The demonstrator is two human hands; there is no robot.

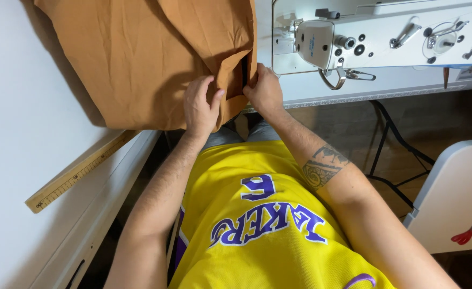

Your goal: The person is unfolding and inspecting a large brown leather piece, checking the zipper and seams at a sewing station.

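Fabric, a tan-brown piece, lies bunched on the white desk to the left of the sewing machine, its lower edge hanging over the desk's front. Both hands work at a folded flap on that edge: the left hand pinches the flap, fingers closed on the cloth with the thumb pressed against it, and the right hand grips the same fold from the other side, fingers curled shut around it. The cloth is not under the needle, so folding or aligning seems in hand and stitching not begun. A wooden ruler lies at the desk's edge; red scissors rest on a side desk. The right fingertips are hidden behind the fold, the fabric's top is cut off, and any seam lines are too faint to tell.
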